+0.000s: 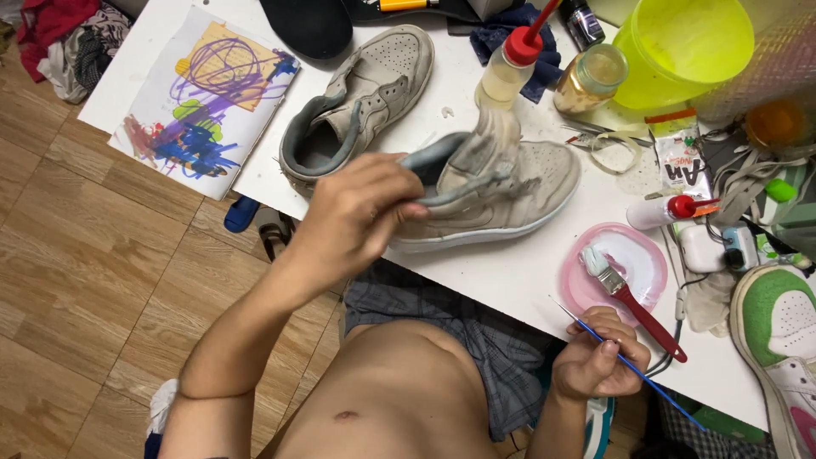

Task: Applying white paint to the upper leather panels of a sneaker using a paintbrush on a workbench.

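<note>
My left hand (361,212) grips the heel collar of a worn grey sneaker (501,183), holding it just over the white table (501,272). My right hand (595,357) sits at the table's near edge, closed around a thin blue-handled brush (633,365). A second grey sneaker (361,98) lies on the table behind the first. A pink dish (578,293) with white paste and a red-handled flat brush (633,302) lying across it rests just above my right hand.
A glue bottle with a red nozzle (510,64), a glass jar (591,76), a yellow-green bucket (680,47), a small white bottle (659,211), a scribbled drawing (208,98), a green and white sneaker (778,336) and laces crowd the table. Wooden floor lies left.
</note>
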